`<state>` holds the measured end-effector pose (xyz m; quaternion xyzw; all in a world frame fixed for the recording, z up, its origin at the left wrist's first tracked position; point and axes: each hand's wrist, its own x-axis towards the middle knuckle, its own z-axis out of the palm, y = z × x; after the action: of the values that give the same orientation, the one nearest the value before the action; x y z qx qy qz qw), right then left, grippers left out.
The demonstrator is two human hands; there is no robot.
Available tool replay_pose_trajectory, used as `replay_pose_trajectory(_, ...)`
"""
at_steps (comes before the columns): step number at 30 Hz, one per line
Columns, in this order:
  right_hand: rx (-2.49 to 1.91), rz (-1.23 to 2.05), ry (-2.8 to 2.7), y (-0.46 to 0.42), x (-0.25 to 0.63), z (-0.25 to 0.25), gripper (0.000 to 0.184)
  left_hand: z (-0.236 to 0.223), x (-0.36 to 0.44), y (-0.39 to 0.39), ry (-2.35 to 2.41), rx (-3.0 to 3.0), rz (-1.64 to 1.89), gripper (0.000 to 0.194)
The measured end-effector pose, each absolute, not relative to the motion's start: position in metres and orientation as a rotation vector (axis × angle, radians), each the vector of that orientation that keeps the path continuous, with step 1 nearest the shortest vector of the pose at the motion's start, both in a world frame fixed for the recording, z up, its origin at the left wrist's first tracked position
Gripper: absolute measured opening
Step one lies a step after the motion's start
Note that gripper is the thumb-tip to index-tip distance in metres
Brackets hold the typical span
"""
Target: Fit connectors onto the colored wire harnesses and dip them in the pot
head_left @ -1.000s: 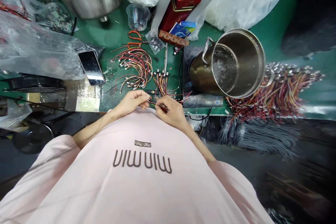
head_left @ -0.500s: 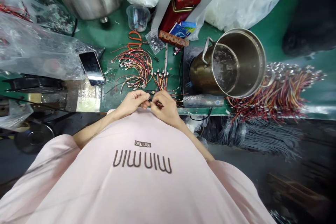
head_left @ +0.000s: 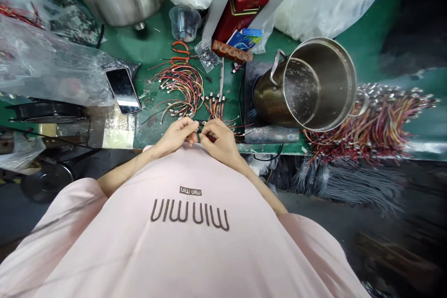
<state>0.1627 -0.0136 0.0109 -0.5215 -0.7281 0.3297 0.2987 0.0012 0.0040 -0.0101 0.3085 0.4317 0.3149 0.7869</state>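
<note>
My left hand (head_left: 179,133) is closed in a pinch at the bench's front edge, close to my body. A tiny dark piece shows at its fingertips, too small to make out. Right beside it, my right hand (head_left: 221,140) is closed on thin dark and red wires (head_left: 209,138), mostly hidden under its fingers. The fingertips of both hands nearly meet. Just beyond them lie a curved bundle of red, yellow and black wires (head_left: 186,86) with small connectors and a smaller wire bunch (head_left: 215,104) with white-and-dark ends.
A phone (head_left: 123,91) and plastic bags (head_left: 59,65) lie at left. Orange-handled scissors (head_left: 180,52) rest behind the wires. On the right, a tall metal pot (head_left: 270,98) tilts over a dark hot plate (head_left: 249,79), beside a large wire pile (head_left: 377,121). Grey cables (head_left: 349,181) hang below.
Both hands stay at the same place, with only a slight shift of the fingers around the small dark piece. The whole view has drifted a little.
</note>
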Motion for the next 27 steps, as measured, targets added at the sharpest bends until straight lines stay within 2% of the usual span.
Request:
replay_pose_trajectory(4,-1.419,0.911,-1.986,-0.013,0.168,0.018,0.006,-0.009,0.003,0.007,0.941,0.554,0.655,0.038)
replay_pose_trajectory(10,-1.501,0.986,-1.957,-0.013,0.163,0.016,0.010,-0.008,0.004,0.008,0.928,0.512,0.643,0.035)
replay_pose_trajectory(14,-1.513,1.257,-1.767,-0.008,0.164,0.018,0.003,-0.009,0.001,0.008,0.897,0.531,0.662,0.034)
replay_pose_trajectory(18,-1.426,1.674,-1.580,-0.008,0.185,0.026,0.029,-0.010,-0.004,0.013,0.877,0.603,0.734,0.031)
replay_pose_trajectory(27,-1.516,1.987,-1.525,-0.030,0.238,0.028,0.032,-0.025,-0.007,0.025,0.848,0.671,0.759,0.026)
